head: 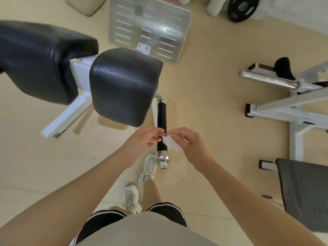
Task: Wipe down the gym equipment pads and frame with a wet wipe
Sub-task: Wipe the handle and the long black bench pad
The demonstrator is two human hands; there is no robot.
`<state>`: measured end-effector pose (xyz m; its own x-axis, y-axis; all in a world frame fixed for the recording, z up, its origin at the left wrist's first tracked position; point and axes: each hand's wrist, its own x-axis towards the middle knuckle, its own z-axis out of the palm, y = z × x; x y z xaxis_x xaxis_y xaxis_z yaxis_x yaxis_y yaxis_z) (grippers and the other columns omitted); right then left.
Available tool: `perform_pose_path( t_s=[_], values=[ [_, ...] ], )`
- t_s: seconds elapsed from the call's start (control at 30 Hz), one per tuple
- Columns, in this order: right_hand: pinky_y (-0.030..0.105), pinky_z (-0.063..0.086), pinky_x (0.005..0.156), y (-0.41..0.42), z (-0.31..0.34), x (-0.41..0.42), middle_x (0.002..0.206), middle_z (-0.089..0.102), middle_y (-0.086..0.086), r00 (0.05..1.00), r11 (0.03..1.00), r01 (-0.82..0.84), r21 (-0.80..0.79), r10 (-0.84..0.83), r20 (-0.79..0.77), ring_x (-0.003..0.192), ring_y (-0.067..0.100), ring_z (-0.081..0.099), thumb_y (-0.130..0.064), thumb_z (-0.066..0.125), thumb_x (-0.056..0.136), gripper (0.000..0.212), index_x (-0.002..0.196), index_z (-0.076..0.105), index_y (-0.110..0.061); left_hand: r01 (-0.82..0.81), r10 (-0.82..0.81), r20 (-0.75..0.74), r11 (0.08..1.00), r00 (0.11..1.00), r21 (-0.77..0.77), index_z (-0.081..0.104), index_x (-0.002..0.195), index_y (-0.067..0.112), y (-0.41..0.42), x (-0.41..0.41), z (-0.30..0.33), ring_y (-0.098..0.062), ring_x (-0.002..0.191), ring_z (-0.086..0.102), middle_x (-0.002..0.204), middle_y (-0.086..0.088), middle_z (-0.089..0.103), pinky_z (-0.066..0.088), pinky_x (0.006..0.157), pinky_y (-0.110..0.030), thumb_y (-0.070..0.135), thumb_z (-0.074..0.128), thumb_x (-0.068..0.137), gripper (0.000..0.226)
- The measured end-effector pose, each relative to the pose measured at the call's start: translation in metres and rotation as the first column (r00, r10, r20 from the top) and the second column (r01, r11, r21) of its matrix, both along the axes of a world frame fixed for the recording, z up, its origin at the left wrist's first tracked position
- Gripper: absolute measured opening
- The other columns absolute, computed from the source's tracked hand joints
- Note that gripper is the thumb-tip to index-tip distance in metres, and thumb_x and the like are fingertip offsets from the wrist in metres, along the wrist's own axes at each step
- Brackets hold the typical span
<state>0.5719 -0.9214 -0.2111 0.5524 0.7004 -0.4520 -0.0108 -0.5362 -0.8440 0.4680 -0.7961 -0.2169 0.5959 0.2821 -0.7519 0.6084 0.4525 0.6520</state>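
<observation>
Two black textured pads stand on a white frame point(79, 71): a near pad point(122, 84) at centre and a longer pad point(39, 55) at the left. Below the near pad a black handle grip point(161, 114) with a silver end cap points toward me. Both hands meet over the lower part of that grip. My left hand point(145, 139) and my right hand point(186, 141) each pinch an edge of a small white wet wipe point(169, 143), which hangs crumpled between them, just in front of the handle.
A perforated metal footplate point(150, 27) lies on the beige floor beyond the pads. Another white machine frame with a chrome bar point(269, 80) and a grey pad point(305, 192) stand at the right. A black weight plate point(242, 8) leans at the top right. My feet are below the handle.
</observation>
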Motion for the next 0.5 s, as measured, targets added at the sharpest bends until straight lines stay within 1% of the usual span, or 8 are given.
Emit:
perform_pose_path(
  t_s=[0.03,0.1,0.17,0.2,0.3,0.37,0.43,0.5],
  values=[
    [0.009,0.041,0.07,-0.006,0.008,-0.005,0.081,0.065,-0.017,0.995,0.995,0.095,0.03,-0.093,-0.043,0.072,-0.008,0.055,-0.005,0.056,0.089,0.025,0.085,0.07,-0.025,0.059,-0.059,0.029,0.998,0.998,0.009,0.066,0.103,0.014,-0.007,-0.001,0.01,-0.01,0.101,0.061,0.107,0.0,0.067,0.044,0.091,-0.023,0.029,0.047,0.091,0.028],
    [0.011,0.043,0.063,-0.019,0.023,-0.016,0.067,0.063,-0.019,0.965,0.966,0.248,0.074,-0.239,-0.107,0.062,-0.007,0.054,-0.002,0.057,0.088,0.026,0.084,0.069,-0.025,0.126,-0.133,0.126,0.99,0.983,0.059,0.064,0.098,0.011,-0.022,-0.008,0.027,-0.002,0.084,0.061,0.094,0.001,0.066,0.046,0.077,-0.016,0.031,0.06,0.083,0.025],
    [0.014,0.046,0.059,-0.032,0.037,-0.028,0.065,0.062,-0.012,0.923,0.924,0.369,0.106,-0.35,-0.163,0.058,-0.002,0.055,-0.002,0.058,0.087,0.024,0.085,0.067,-0.024,0.165,-0.202,0.2,0.969,0.959,0.184,0.061,0.093,0.01,-0.036,-0.015,0.041,0.001,0.068,0.057,0.084,0.001,0.061,0.046,0.063,-0.011,0.015,0.063,0.085,0.01],
    [0.016,0.047,0.059,-0.038,0.044,-0.034,0.068,0.062,-0.007,0.899,0.902,0.416,0.119,-0.388,-0.202,0.059,0.001,0.056,-0.002,0.058,0.087,0.022,0.087,0.065,-0.022,0.172,-0.225,0.223,0.957,0.949,0.232,0.059,0.091,0.01,-0.041,-0.017,0.047,-0.002,0.066,0.056,0.081,0.0,0.059,0.046,0.06,-0.012,0.01,0.061,0.087,0.004],
    [0.02,0.052,0.064,-0.064,0.066,-0.049,0.079,0.066,0.002,0.796,0.826,0.529,0.196,-0.403,-0.453,0.067,0.01,0.063,0.004,0.053,0.088,0.02,0.094,0.062,-0.013,0.139,-0.21,0.252,0.952,0.945,0.272,0.058,0.087,0.009,-0.058,-0.018,0.065,-0.014,0.07,0.052,0.078,-0.005,0.057,0.044,0.066,-0.023,0.011,0.057,0.089,0.003],
    [0.02,0.054,0.069,-0.085,0.08,-0.055,0.082,0.069,0.004,0.724,0.769,0.587,0.251,-0.36,-0.588,0.072,0.012,0.066,0.008,0.049,0.088,0.022,0.096,0.061,-0.008,0.12,-0.198,0.268,0.952,0.943,0.281,0.058,0.084,0.011,-0.07,-0.012,0.079,-0.012,0.067,0.053,0.076,-0.001,0.058,0.046,0.065,-0.02,0.013,0.056,0.09,0.007],
    [0.017,0.053,0.067,-0.106,0.093,-0.055,0.078,0.069,0.002,0.668,0.709,0.656,0.261,-0.383,-0.638,0.069,0.01,0.065,0.008,0.048,0.088,0.02,0.092,0.061,-0.007,0.129,-0.207,0.306,0.958,0.929,0.256,0.058,0.082,0.014,-0.084,-0.004,0.092,-0.009,0.065,0.052,0.074,0.001,0.056,0.045,0.059,-0.014,0.012,0.054,0.091,0.011],
    [0.015,0.051,0.06,-0.128,0.103,-0.046,0.073,0.064,0.002,0.616,0.639,0.729,0.246,-0.456,-0.642,0.061,0.007,0.06,0.006,0.05,0.089,0.018,0.084,0.059,-0.009,0.153,-0.218,0.325,0.965,0.92,0.213,0.059,0.081,0.015,-0.098,0.009,0.101,-0.007,0.065,0.052,0.074,0.003,0.056,0.045,0.059,-0.014,0.013,0.053,0.092,0.012]
  ],
)
